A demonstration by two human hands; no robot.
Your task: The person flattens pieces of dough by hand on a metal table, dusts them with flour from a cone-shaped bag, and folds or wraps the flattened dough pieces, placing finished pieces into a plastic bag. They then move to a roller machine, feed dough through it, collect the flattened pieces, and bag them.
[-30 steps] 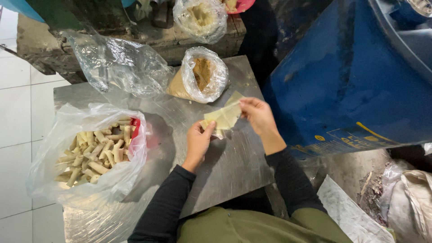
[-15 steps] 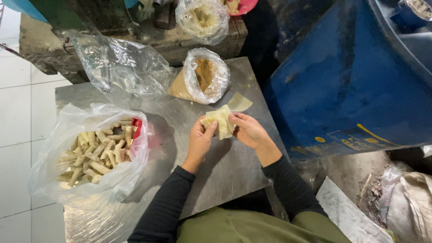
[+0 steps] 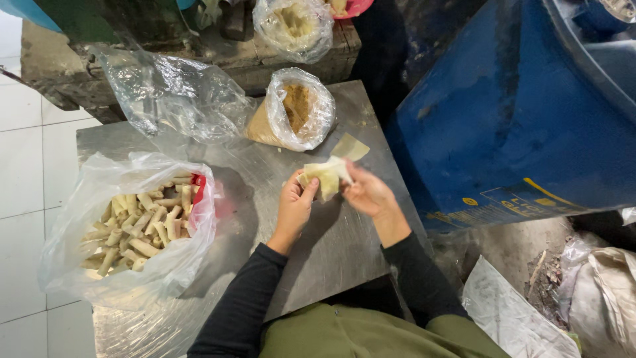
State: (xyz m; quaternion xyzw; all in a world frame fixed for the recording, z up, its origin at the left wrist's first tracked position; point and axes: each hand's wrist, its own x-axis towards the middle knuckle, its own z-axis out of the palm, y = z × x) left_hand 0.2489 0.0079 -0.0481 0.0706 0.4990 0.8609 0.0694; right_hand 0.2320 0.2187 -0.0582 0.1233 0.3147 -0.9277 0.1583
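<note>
A pale yellow pastry wrapper [image 3: 326, 176] is pinched between my left hand [image 3: 293, 207] and my right hand [image 3: 366, 192] just above a steel table [image 3: 331, 252]. The wrapper is partly folded over on itself. One flat square wrapper [image 3: 350, 146] lies on the table just beyond my right hand. A clear bag of brown filling [image 3: 296, 113] stands open behind it. To my left, a large plastic bag [image 3: 99, 265] holds several finished rolls [image 3: 139, 225].
An empty crumpled clear bag [image 3: 173, 93] lies at the table's back left. Another bag of filling [image 3: 293, 23] sits on the worn bench behind. A big blue drum [image 3: 523, 113] stands close on the right. White tiled floor [image 3: 26, 152] lies to the left.
Both hands drew closer together and the wrapper went from flat to folded between them. One loose wrapper now shows on the table beyond the right hand.
</note>
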